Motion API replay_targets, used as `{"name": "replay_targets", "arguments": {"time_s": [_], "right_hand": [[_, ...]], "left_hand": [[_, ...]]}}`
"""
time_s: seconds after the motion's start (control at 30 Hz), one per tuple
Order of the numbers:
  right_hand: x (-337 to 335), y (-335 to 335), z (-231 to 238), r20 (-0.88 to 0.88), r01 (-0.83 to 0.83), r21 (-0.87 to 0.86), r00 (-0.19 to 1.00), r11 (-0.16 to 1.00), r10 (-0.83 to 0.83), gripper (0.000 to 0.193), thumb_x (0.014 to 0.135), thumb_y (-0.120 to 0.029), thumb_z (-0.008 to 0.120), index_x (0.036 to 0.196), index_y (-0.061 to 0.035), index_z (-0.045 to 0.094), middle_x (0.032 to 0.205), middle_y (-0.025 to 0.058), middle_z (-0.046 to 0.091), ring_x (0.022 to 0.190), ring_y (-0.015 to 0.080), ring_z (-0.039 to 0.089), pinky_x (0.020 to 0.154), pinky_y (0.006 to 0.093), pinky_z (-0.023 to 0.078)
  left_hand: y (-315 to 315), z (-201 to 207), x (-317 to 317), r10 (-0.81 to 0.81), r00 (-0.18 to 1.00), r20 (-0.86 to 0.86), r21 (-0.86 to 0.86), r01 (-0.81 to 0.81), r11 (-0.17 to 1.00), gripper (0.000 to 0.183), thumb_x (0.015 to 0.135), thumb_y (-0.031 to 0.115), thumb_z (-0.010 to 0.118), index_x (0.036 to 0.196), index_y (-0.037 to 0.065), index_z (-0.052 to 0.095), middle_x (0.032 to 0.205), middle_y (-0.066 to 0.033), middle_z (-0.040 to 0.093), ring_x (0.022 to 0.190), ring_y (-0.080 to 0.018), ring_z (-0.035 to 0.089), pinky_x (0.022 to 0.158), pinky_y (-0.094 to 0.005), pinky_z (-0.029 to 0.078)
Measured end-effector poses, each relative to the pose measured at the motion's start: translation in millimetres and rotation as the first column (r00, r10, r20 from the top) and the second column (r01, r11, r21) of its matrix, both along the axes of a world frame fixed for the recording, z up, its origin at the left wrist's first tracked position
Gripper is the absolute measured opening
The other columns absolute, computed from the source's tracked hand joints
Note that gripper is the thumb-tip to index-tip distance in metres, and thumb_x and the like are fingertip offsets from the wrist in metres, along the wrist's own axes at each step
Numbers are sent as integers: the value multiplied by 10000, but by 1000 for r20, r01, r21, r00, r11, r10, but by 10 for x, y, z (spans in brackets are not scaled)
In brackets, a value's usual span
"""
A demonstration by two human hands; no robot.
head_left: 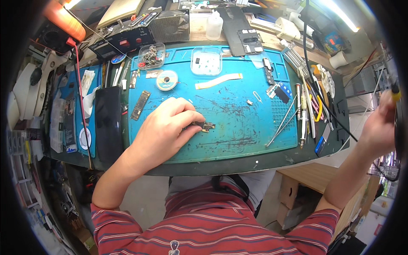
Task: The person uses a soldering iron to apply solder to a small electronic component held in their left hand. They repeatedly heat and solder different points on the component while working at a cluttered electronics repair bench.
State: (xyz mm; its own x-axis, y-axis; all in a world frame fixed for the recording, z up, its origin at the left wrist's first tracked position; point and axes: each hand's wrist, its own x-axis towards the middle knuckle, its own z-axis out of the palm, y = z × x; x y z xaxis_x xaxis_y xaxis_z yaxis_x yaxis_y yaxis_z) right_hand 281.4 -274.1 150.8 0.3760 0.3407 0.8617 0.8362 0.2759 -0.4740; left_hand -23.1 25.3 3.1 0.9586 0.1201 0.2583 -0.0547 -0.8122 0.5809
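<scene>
Over the blue work mat (238, 146), my left hand (168, 127) is closed in a pinch on a small dark circuit board (207, 126). Its right end sticks out past my thumb and fingertips; the rest is covered by my fingers. My right hand (379, 123) is raised at the far right, beyond the table edge. Its fingers are closed around a tool handle (396, 92) with a yellow and black end, whose kind I cannot make out. A longer circuit board (140, 105) lies to the left of my left hand.
Behind my left hand are a solder spool (167, 80), a clear tray (206, 61) and a yellow-white strip (219, 80). Tweezers (282, 122) and several hand tools lie at the right, crossed by a black cable (325, 100). A dark phone (109, 123) lies left.
</scene>
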Motion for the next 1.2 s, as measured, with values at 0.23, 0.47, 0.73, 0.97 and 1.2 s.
{"name": "replay_targets", "arguments": {"time_s": [0.23,0.47,0.73,0.97,1.2], "right_hand": [[-821,-154,-933,-78,356,-34,931,934,-358,326,973,-255,424,979,29,584,782,123,542,550,118,380,474,230,292],[-1420,-169,-1338,-29,305,-223,947,926,-319,345,981,-350,553,1045,-11,567,797,94,497,652,159,451,536,287,350],[-1701,-158,-1171,642,30,194,752,981,-150,696,918,-150,663,1470,-202,243,756,22,476,506,91,402,391,211,336],[-2203,-240,-1180,295,99,-306,956,947,-5,143,850,-225,615,855,-135,503,662,-22,408,518,117,376,474,239,362],[-2021,27,-1236,471,-64,11,881,998,52,720,846,-37,669,1475,-199,357,693,5,463,432,65,284,346,204,217]], "left_hand": [[-80,17,-6,-19,995,95,9,19,1000,176,759,-20,745,900,31,652,924,-71,632,869,-267,614,762,-353,500],[-95,-5,-89,-110,985,130,67,102,993,180,760,-38,738,900,28,647,966,-76,662,881,-255,630,756,-354,510],[-36,45,-84,-81,995,57,81,76,994,248,766,16,755,1001,37,679,989,-68,643,910,-257,601,812,-361,484],[-25,59,-69,-62,998,-8,67,63,996,257,739,52,787,976,52,686,930,-64,592,878,-259,570,790,-364,467],[-154,65,-104,41,999,-32,79,-38,996,282,700,81,826,917,50,649,935,-77,582,875,-275,550,773,-366,451]]}}
